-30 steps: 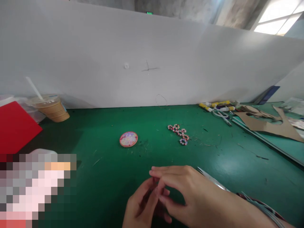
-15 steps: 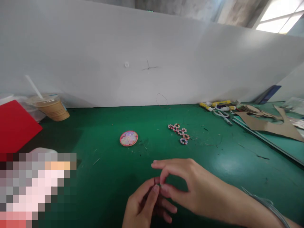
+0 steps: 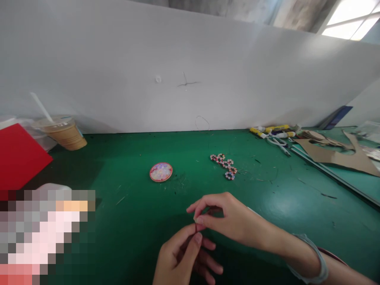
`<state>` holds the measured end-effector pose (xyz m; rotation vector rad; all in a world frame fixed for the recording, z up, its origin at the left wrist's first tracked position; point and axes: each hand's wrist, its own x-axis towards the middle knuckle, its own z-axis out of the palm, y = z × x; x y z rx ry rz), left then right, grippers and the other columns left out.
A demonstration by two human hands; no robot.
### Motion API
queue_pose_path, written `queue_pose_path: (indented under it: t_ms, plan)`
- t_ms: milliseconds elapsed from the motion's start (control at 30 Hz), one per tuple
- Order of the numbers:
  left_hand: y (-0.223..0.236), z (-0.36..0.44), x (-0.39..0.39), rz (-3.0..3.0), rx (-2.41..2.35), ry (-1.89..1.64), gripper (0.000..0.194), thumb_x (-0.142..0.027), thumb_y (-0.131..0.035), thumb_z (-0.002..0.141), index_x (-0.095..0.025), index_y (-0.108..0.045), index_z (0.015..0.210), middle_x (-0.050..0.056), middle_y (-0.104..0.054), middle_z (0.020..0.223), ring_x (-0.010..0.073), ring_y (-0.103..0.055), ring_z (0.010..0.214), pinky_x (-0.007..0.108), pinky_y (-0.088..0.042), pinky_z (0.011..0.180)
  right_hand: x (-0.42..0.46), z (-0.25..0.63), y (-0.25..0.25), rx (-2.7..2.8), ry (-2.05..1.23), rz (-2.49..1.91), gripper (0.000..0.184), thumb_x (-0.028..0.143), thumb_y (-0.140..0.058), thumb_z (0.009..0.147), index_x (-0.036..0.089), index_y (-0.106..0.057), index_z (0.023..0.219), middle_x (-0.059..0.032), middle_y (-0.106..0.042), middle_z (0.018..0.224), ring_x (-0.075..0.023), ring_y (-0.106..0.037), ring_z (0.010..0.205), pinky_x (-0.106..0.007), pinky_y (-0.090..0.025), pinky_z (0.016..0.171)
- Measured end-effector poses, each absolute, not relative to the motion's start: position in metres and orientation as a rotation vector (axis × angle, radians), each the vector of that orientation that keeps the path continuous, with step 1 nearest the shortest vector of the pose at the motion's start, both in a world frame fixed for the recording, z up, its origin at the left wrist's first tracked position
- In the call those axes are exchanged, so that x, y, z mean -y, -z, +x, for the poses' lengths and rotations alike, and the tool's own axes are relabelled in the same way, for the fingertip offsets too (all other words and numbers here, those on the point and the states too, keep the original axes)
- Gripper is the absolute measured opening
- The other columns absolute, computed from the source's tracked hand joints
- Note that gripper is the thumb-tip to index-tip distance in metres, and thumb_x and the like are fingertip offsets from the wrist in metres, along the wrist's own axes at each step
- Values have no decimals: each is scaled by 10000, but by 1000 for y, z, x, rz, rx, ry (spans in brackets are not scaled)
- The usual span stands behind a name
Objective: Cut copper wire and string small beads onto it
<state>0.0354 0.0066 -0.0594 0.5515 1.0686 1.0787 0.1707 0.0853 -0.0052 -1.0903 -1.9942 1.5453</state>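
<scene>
My left hand, at the bottom middle, pinches a thin dark red strand between thumb and forefinger. Its other fingers are loosely spread beneath. My right hand comes in from the right, with thumb and forefinger closed at the strand's upper end. Whether a small bead is also in that pinch, I cannot tell. Beyond my hands lie a linked group of beaded flowers and, to their left, a round pale disc with a red rim, both on the green tabletop.
At left stand a brown drink cup with a straw and a red sheet; a pixelated patch hides the lower left. At right are yellow markers, a white cable and cut cardboard. A grey partition stands behind.
My right hand has drawn up slightly from my left, and the dark red strand now shows between the two pinches. The left hand has stayed nearly in place.
</scene>
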Motion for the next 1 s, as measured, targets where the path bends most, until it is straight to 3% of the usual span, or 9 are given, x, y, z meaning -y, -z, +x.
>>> queue_pose_path:
  t_ms: [500, 700, 867, 1000]
  plan:
    - [62, 35, -8, 582, -1040, -1042, 393, -507, -694, 687, -139, -679, 825, 47, -654, 711, 176, -659, 511, 222, -501, 414, -88, 173, 11, 2042, -1511, -993, 133, 121, -587, 771, 190, -688, 821, -13, -700, 970, -133, -637, 917, -217, -501, 795]
    - [62, 34, -6, 618, -1043, -1027, 377, -496, -674, 714, -135, -673, 822, 59, -665, 720, 182, -663, 531, 230, -510, 434, -90, 175, 14, 2048, -1564, -1005, 107, 165, -599, 779, 186, -689, 834, -26, -697, 958, -141, -641, 870, -244, -501, 786]
    - [62, 33, -5, 700, -1050, -1008, 368, -470, -641, 756, -132, -672, 896, 92, -690, 767, 178, -660, 546, 219, -496, 425, -95, 179, 19, 1958, -1877, -997, 162, 281, -651, 763, 157, -665, 867, -56, -698, 887, -161, -641, 801, -273, -503, 727]
    - [64, 31, -6, 729, -1042, -985, 362, -470, -618, 774, -132, -672, 892, 103, -692, 804, 170, -654, 545, 210, -480, 411, -94, 179, 18, 2002, -1761, -1036, 126, 252, -636, 768, 158, -653, 850, -53, -687, 899, -154, -627, 796, -262, -490, 704]
